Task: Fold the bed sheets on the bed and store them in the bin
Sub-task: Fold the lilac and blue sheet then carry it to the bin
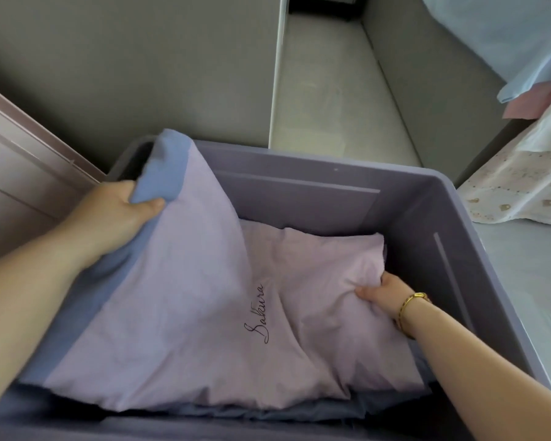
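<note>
Sheet (188,297) in bin (299,198) | left grip (115,214) pinches raised edge | right grip (380,294) bunches it near wall

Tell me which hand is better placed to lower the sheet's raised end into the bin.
Left. The left hand grips the raised blue-edged end of the lilac sheet at the left rim of the bin; the right hand pinches the part lying low inside.

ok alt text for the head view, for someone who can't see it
A person holds a folded lilac sheet marked Sakura inside a purple-grey bin, left-hand grip on its raised blue edge, right-hand grip on its lower right side. More bedding lies at right.
</note>
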